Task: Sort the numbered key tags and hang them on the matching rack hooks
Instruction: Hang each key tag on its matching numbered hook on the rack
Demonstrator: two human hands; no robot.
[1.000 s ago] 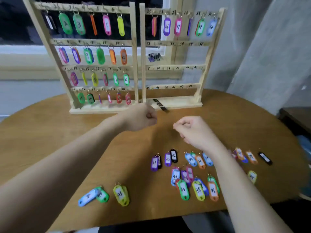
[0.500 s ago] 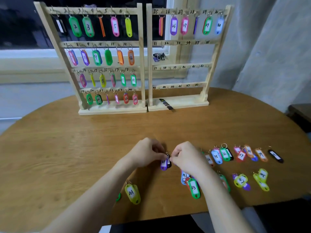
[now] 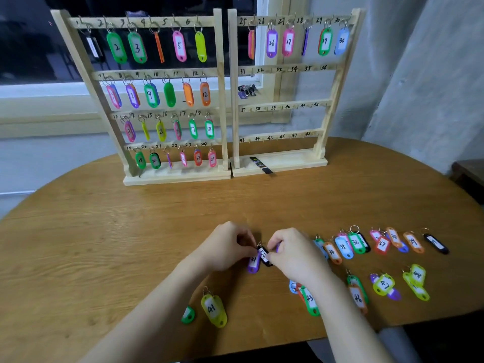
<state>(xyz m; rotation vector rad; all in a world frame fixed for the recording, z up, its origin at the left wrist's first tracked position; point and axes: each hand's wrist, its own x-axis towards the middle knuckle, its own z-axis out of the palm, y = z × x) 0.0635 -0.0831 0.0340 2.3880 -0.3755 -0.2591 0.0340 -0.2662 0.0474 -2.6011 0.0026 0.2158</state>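
While the purple tag marked 31 [image 3: 253, 262] and the black tag [image 3: 264, 255] beside it lie touching at about the 6 o'clock part of the tabletop [image 3: 131, 231], they are being pinched apart: the left hand [image 3: 227, 248] has its fingers curled onto the ring end of the purple tag, and the right hand [image 3: 294, 254] has its fingers closed on the black tag; the step in hand is judged to be the freeing of one tag from a pair, so that it can be hung. The next move would call for tag 31 to be lifted clear and carried toward 12 o'clock, to the first hook of the second rail on the right rack [image 3: 282, 87], where the ring must be slipped over a small hook; the label 31 [image 3: 242, 71] is seen there with nothing hanging. Two racks are counted, standing side by side; the left rack [image 3: 167, 100] carries twenty-four tags in four rows of six; the right rack carries six tags, all on its top rail, with three rails bare. On the tabletop roughly twenty loose tags can be made out, though overlapping ones cannot be counted surely; a yellow tag marked 41 [image 3: 214, 309] lies at 7 o'clock.
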